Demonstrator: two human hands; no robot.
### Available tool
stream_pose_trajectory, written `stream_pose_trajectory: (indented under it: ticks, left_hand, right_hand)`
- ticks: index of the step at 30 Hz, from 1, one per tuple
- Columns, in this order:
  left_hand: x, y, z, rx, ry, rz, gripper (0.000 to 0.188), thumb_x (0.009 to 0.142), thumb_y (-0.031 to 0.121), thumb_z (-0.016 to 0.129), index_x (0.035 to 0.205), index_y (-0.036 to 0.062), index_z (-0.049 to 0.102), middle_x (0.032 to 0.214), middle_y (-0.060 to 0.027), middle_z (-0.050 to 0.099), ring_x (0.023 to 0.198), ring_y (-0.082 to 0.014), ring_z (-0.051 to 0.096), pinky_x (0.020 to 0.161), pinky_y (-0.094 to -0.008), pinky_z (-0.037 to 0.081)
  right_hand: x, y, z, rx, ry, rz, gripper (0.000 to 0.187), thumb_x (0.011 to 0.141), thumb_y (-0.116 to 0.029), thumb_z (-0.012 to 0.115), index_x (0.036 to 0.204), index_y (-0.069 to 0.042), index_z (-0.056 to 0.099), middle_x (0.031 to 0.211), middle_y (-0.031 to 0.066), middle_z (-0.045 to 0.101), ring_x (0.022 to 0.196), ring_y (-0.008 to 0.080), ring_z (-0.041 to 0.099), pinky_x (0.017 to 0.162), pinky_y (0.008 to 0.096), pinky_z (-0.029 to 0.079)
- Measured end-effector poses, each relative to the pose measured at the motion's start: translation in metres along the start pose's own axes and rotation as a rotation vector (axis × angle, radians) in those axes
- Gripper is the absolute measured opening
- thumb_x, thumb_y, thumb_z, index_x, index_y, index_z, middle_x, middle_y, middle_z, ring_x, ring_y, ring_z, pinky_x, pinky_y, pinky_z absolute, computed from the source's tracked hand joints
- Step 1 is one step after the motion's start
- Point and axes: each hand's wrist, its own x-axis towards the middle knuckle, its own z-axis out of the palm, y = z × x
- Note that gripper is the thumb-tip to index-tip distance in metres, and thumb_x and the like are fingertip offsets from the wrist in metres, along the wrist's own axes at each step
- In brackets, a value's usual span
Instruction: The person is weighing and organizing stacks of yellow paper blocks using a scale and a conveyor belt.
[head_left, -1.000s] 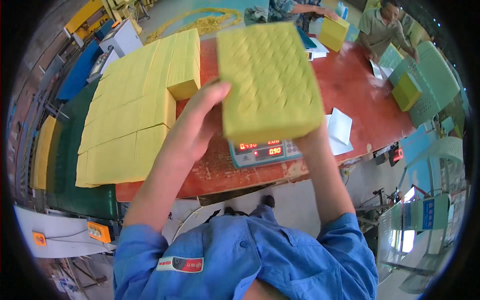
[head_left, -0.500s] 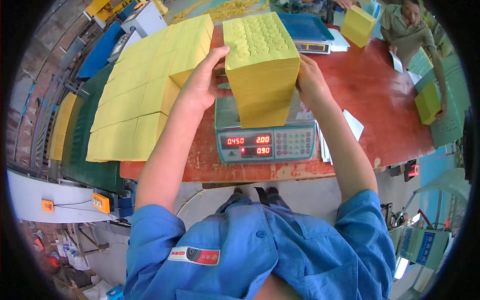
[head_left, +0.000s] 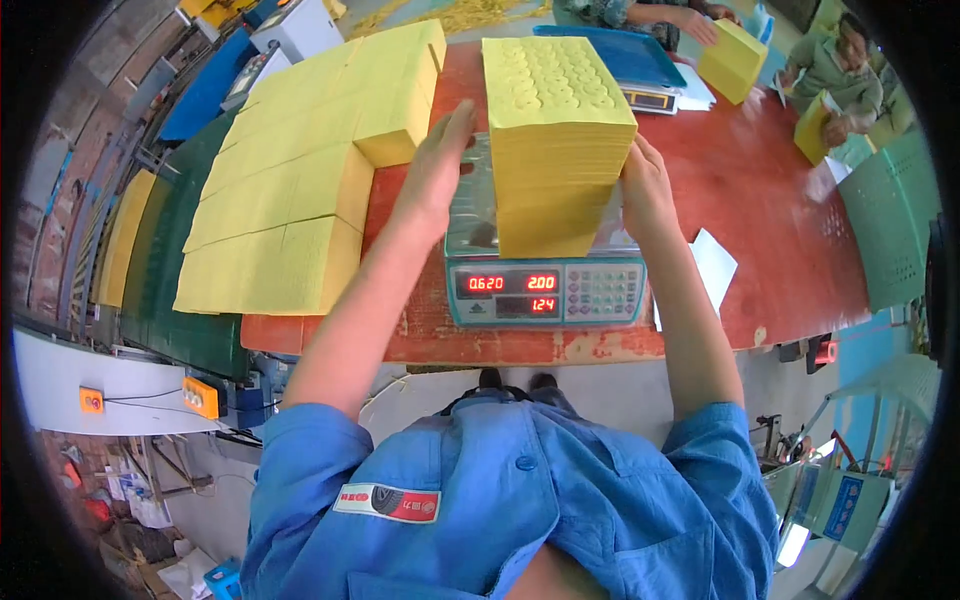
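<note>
A tall stack of yellow paper (head_left: 560, 180), its top sheet marked with rows of punched curved patterns, stands on a teal-edged digital scale (head_left: 545, 292) with a lit red display. Just left of the stack, my left hand (head_left: 440, 172) is open, its fingers extended and a gap between them and the paper. My right hand (head_left: 648, 192) lies along the stack's right side, fingers straight and touching or nearly touching its edge; part of them is hidden behind the corner. Clear plastic covers the scale's platform around the base of the stack.
Rows of yellow paper stacks (head_left: 290, 190) fill the table's left side. A second scale with a blue tray (head_left: 615, 55) sits at the back. White papers (head_left: 712, 265) lie on the red table (head_left: 770, 230). Two co-workers handle yellow stacks (head_left: 733, 62) at the far right, near a green crate (head_left: 890, 210).
My left hand has come away from the yellow paper stack, which now rests on the scale. The display figures have changed. The seated co-worker's stack has moved up onto the table's far edge.
</note>
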Motion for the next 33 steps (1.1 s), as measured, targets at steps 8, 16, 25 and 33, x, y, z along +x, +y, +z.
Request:
stream_pose_trajectory:
  ticks: [8,16,25,33]
  left_hand:
    - [-0.017,-0.042,0.043,-0.473,0.025,0.089,0.054,0.104,0.047,0.038,0.142,0.0086,0.041,0.135,-0.0035,0.048,0.124,-0.0139,0.043,0.108,-0.031,0.033]
    - [-0.015,-0.053,0.026,-0.533,-0.021,0.064,0.07,0.101,0.056,0.035,0.149,0.0049,0.03,0.146,-0.0085,0.04,0.134,-0.0175,0.037,0.112,-0.0331,0.028]
    - [-0.127,-0.079,-0.064,-0.521,0.2,-0.012,0.082,0.1,0.061,0.025,0.15,-0.0037,0.022,0.157,-0.0193,0.026,0.147,-0.0297,0.021,0.119,-0.0475,0.017]
    - [-0.148,-0.089,-0.042,-0.6,0.222,-0.094,0.077,0.101,0.059,0.028,0.146,-0.004,0.031,0.15,-0.022,0.037,0.139,-0.0308,0.036,0.114,-0.0497,0.029]
  right_hand:
    - [0.002,0.052,0.016,0.182,0.066,0.184,0.065,0.096,-0.056,0.049,0.136,-0.005,0.052,0.125,0.0095,0.058,0.11,0.0187,0.055,0.092,0.0367,0.045]
    - [-0.012,0.029,0.022,0.152,0.089,0.182,0.06,0.1,-0.05,0.045,0.137,-0.003,0.048,0.126,0.0099,0.058,0.113,0.0196,0.056,0.094,0.0359,0.046]
    - [-0.137,0.034,-0.05,0.14,0.112,0.124,0.06,0.105,-0.043,0.028,0.148,-0.001,0.033,0.15,0.0164,0.04,0.138,0.0292,0.039,0.109,0.0422,0.033]
    - [-0.163,0.044,-0.059,0.261,0.117,0.262,0.055,0.104,-0.037,0.036,0.141,0.003,0.042,0.138,0.0205,0.052,0.126,0.0301,0.052,0.103,0.0424,0.04]
